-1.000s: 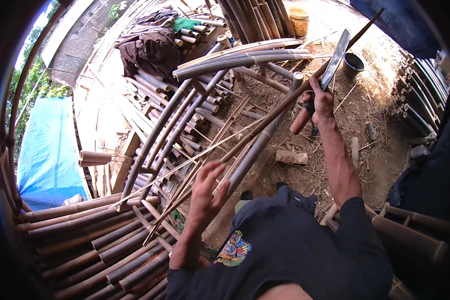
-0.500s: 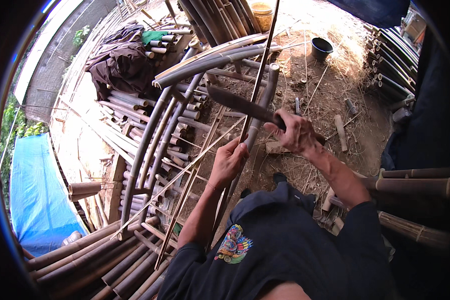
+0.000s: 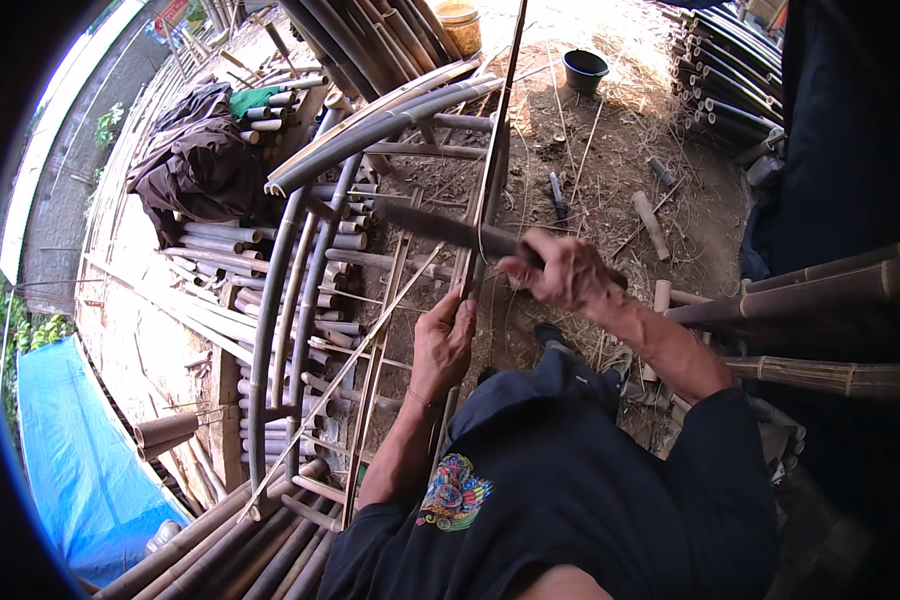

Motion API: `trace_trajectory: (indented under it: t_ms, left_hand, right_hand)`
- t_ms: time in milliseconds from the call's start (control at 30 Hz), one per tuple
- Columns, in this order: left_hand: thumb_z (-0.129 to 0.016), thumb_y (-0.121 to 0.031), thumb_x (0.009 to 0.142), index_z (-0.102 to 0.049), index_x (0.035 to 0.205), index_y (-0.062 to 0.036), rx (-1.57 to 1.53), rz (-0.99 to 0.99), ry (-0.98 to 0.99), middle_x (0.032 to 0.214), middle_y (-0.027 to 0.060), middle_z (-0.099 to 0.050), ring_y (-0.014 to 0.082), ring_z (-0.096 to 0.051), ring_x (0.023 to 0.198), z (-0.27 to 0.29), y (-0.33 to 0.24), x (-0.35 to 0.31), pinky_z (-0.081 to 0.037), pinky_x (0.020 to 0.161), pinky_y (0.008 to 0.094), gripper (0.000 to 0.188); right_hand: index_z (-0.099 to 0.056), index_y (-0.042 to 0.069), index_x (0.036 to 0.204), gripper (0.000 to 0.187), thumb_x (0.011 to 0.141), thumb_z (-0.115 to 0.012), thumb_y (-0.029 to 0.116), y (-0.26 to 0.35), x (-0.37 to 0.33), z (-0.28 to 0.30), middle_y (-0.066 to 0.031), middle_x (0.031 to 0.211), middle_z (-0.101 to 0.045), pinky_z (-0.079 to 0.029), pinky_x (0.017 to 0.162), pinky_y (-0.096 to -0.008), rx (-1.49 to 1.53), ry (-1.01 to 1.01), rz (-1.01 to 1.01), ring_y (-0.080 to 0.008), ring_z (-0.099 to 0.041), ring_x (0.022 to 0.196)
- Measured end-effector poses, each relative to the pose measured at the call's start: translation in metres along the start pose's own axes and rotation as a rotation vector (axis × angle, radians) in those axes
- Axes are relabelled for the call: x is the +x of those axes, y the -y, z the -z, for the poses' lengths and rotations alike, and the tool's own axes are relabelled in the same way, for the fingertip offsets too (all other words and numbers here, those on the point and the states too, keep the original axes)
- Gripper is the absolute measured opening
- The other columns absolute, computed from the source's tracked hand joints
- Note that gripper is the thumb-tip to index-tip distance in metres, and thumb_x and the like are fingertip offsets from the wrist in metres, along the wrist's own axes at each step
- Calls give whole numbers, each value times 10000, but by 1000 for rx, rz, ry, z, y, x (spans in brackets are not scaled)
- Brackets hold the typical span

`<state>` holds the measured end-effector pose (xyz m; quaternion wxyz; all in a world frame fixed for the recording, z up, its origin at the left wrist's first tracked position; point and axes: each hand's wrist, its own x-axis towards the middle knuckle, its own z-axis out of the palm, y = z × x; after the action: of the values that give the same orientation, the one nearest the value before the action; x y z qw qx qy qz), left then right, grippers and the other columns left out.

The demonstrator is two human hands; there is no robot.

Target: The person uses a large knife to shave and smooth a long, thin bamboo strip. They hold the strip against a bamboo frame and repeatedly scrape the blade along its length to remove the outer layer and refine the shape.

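Note:
My left hand (image 3: 444, 342) is closed round a long, thin bamboo strip (image 3: 500, 130) that runs from beside my body up past the far edge of the view. In my right hand (image 3: 567, 272) is the handle of a machete (image 3: 440, 228). Its dark, slightly blurred blade points left and crosses the strip just above my left hand. A thin pale sliver curls beside the blade where it meets the strip. Behind both hands stands a bamboo frame (image 3: 313, 290) of dark poles with crossbars.
Stacked bamboo poles (image 3: 225, 238) lie left under a dark cloth (image 3: 195, 175). More pole bundles (image 3: 725, 85) stand far right. A black bucket (image 3: 584, 71) and a yellowish bucket (image 3: 459, 27) sit at the back. A blue tarp (image 3: 90, 430) spreads at left; a knife-like tool (image 3: 558, 196) lies on the ground.
The view has shifted, so the surroundings appear farther left. The machete blade sits lower against the strip, nearer my left hand, and a thin sliver now shows there. Both hands keep their holds.

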<state>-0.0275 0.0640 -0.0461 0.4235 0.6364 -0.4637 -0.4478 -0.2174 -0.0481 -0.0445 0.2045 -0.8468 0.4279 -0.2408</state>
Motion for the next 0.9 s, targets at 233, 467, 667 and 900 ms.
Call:
trace_trajectory:
  t_ms: [233,467,667,900]
  left_hand:
    - [-557,-132,942,-590,1231,-7,55,-76,-28,637,63,-505,58,-450,610,0,24,-24,-408,552,236,317]
    - [-572,-90,923,-594,1191,18,120,-91,45,576,58,-452,66,-373,541,15,38,-59,-340,475,270,290]
    - [-564,-70,931,-602,1169,46,142,-59,125,844,180,-679,179,-668,755,44,60,-103,-508,684,285,268]
    - [-598,-70,905,-616,1142,25,376,-119,106,795,198,-651,278,-674,694,67,60,-107,-505,623,334,256]
  right_hand:
    - [-529,96,788,635,903,-376,701,-42,31,9,-43,520,-540,-469,399,-375,-133,-117,-84,-194,-563,405]
    - [-446,131,744,644,898,-277,734,-78,43,33,51,494,-386,-308,287,-281,-175,-104,-156,-63,-346,352]
    - [-478,136,712,672,894,-272,749,-126,56,75,58,481,-375,-281,296,-263,-316,-290,-111,-50,-344,364]
    - [-480,133,709,689,889,-247,756,-132,60,74,32,493,-426,-369,304,-298,-200,-224,-120,-65,-379,368]
